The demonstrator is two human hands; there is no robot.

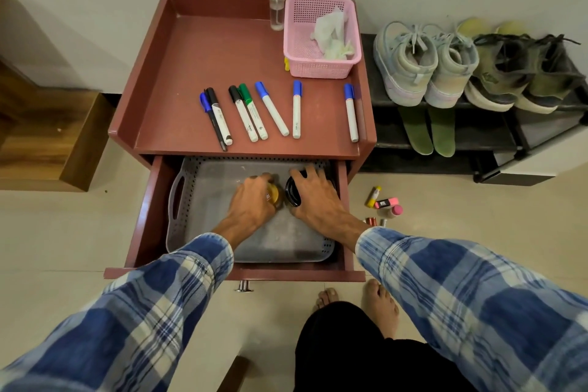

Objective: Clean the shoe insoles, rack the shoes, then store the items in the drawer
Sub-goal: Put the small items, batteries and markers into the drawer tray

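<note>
The reddish-brown drawer [149, 200] stands pulled out, and a grey perforated tray [191, 200] lies inside it. My left hand [251, 200] is closed over a small yellow jar [274, 193] on the tray. Right beside it, my right hand [313, 197] grips a black round container [292, 192]. Two pairs of shoes, pale blue [423, 64] and olive green [521, 73], sit on the black rack [477, 137]. A pair of green insoles [428, 130] lies on the shelf below them.
Several markers [273, 108] lie across the cabinet top [206, 51], with a pink basket [321, 38] holding crumpled wipes and a clear spray bottle [276, 3] at the back. Small items [385, 204] lie on the floor right of the drawer. My bare feet [378, 302] are below the drawer front.
</note>
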